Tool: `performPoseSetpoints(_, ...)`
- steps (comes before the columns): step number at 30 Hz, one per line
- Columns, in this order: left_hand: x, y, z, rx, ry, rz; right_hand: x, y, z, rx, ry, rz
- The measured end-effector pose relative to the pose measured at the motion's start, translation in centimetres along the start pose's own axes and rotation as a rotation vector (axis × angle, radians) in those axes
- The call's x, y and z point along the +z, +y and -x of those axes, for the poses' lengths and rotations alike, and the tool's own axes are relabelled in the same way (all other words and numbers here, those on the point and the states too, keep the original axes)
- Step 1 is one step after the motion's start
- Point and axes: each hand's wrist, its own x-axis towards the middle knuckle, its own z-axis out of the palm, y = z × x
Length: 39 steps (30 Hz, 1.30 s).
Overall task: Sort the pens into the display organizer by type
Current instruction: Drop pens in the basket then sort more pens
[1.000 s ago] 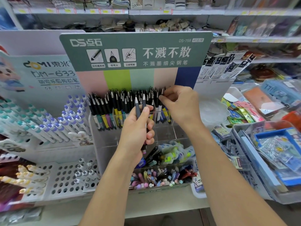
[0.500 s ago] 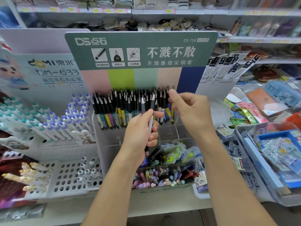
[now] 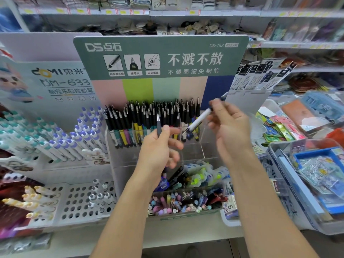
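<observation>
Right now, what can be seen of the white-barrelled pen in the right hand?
The white-barrelled pen looks like smooth plastic, with a dark section at each end. It is held tilted, its lower end pointing down-left toward the black-capped pens in the clear display organizer, its upper end up-right behind the fingers. The right hand pinches it near the upper end. The image is blurred, so any print or clip cannot be made out.

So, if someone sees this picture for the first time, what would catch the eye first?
Probably the tall green display sign at centre, above a dense row of black-capped pens standing in the clear organizer. In front of it, the right hand holds a white pen at a slant, while the left hand grips a dark pen upright.
</observation>
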Motion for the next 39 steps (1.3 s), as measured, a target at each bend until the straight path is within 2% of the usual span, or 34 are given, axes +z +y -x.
performPoseSetpoints(1,-0.3,0.0,-0.1,-0.010,0.023,-0.006,-0.4,-0.5,-0.8,-0.108,0.079,0.070)
performPoseSetpoints(3,-0.7,0.1,-0.2,-0.036,0.047,0.037,-0.7,-0.9,-1.9,-0.257,0.123,0.247)
performPoseSetpoints(7,-0.5,0.4,-0.2,-0.057,-0.004,0.343,0.0,0.5,-2.5,-0.370,0.031,0.477)
performPoseSetpoints(9,-0.3,0.2,-0.3,-0.023,-0.048,0.398,0.3,1.3,-2.6,-0.409,-0.002,0.549)
performPoseSetpoints(18,0.5,-0.1,-0.2,0.126,-0.052,0.023,0.6,3.1,-2.5,-0.343,-0.108,0.778)
performPoseSetpoints(23,1.1,-0.1,-0.5,0.100,-0.046,0.119,0.6,3.3,-3.0,-0.392,-0.059,0.998)
performPoseSetpoints(28,1.5,0.1,-0.8,0.114,-0.060,0.203,0.8,2.8,-2.7,-0.349,-0.047,1.081)
performPoseSetpoints(30,1.5,0.2,-0.9,0.157,-0.062,0.169,0.8,1.9,-1.6,-0.350,-0.019,1.013)
performPoseSetpoints(31,1.5,0.2,-1.0,0.180,-0.059,0.129,0.8,1.2,-0.7,-0.328,-0.026,0.902)
performPoseSetpoints(35,1.5,0.1,-1.0,0.234,-0.094,-0.004,1.0,0.1,2.8,-0.019,-0.229,0.245)
performPoseSetpoints(36,1.5,0.0,-1.0,0.238,-0.103,-0.026,0.9,0.4,3.0,0.029,-0.215,0.184)
performPoseSetpoints(39,1.3,-0.1,-0.9,0.252,-0.123,-0.125,0.4,0.9,2.5,0.061,-0.179,0.227)
